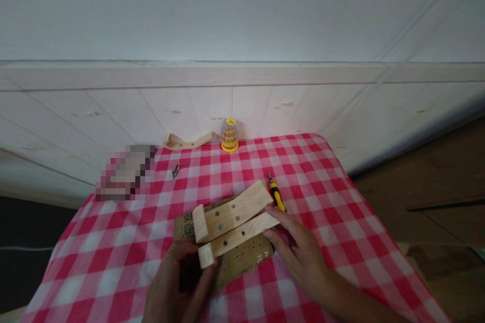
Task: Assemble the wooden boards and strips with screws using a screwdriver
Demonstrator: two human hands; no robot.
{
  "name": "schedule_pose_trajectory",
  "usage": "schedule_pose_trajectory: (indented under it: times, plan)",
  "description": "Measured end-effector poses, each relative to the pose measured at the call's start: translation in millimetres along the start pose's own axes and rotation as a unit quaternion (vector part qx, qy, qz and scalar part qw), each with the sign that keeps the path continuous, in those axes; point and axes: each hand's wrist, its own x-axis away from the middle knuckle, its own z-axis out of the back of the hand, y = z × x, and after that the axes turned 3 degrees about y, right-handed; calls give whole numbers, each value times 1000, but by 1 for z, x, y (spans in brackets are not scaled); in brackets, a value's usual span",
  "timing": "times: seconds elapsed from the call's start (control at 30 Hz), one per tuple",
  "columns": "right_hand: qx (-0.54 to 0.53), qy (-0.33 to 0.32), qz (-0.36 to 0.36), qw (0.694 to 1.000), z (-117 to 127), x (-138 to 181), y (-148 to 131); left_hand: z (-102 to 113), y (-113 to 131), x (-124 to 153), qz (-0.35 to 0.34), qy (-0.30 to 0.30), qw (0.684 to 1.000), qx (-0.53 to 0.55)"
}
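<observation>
Two pale wooden slats lie side by side on a brown cardboard piece (242,262) on the red-and-white checked tablecloth (322,181). The far slat (231,212) has several screws in it. My left hand (178,282) pinches the near end of the near slat (238,239), thumb against its curled tip. My right hand (299,252) holds that slat's far end with fingers and thumb closed on it. A yellow-and-black screwdriver (276,194) lies just beyond my right fingers.
At the table's far edge stand a yellow clear-domed bit holder (229,136) and another curved wooden slat (189,141). A small metal key (177,168) lies nearby. A blurred object (125,171) sits at far left. Behind is a white panelled wall.
</observation>
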Motion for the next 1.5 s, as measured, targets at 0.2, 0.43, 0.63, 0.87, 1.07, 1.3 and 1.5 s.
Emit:
schedule_pose_trajectory:
  times: [0.2,0.43,0.63,0.87,1.07,1.3,1.5]
  plan:
    - [-4,0,-6,1000,0,1,3,3,1,-1,-17,-14,1000,-23]
    - [-108,-1,-107,988,-3,4,-2,2,5,-3,3,7,1000,-22]
    - [-151,-11,-127,980,-4,3,-2,1,9,-5,9,5,1000,-9]
    - [-168,-17,-131,977,-4,3,-3,1,5,-2,-1,2,1000,-8]
    - [-164,-15,-135,977,-3,1,-5,4,5,-4,-8,-5,1000,-26]
    - [-161,-13,-108,981,-4,-1,-6,3,7,-6,-25,5,999,-26]
    - [-161,-10,-90,983,-6,-2,-2,4,5,-8,-55,6,997,-50]
